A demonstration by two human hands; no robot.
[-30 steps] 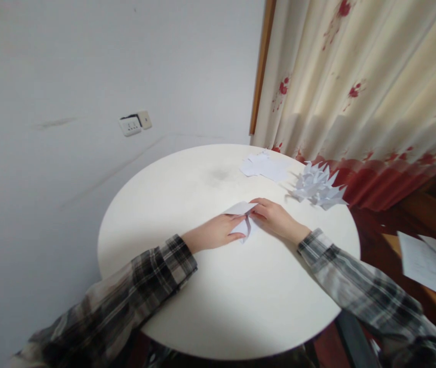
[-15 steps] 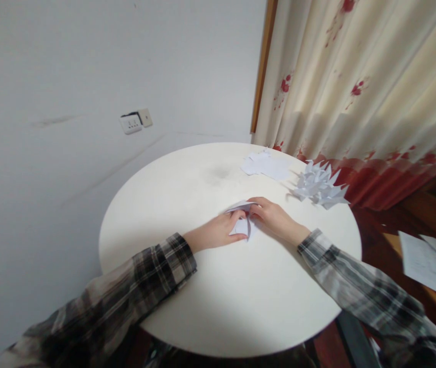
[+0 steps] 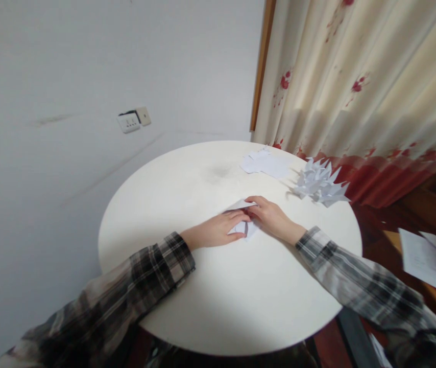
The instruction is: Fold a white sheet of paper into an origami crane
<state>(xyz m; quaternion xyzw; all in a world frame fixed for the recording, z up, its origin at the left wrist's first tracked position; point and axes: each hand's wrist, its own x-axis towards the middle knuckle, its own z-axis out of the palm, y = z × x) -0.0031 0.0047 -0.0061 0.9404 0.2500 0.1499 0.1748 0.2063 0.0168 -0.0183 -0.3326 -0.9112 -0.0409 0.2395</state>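
Observation:
A partly folded sheet of white paper [image 3: 235,205] lies on the round white table [image 3: 218,301], with one flap raised at its far side. My left hand [image 3: 221,229] rests over its left part, fingers bent onto the paper and thumb along the near edge. From the right, my right hand [image 3: 267,214] grips the raised flap between thumb and fingers. The fingertips of both hands meet near the middle of the paper and hide much of its folds.
Folded white paper shapes with pointed tips [image 3: 319,183] are piled at the table's back right. Flat white paper pieces [image 3: 266,163] lie left of them. A curtain [image 3: 356,102] hangs behind; a wall socket [image 3: 128,122] is on the left. Printed sheets [image 3: 428,260] lie off the table at right.
My left fingers have come down flatter over the paper and extended toward my right hand. My right hand has barely moved and keeps its grip at the flap.

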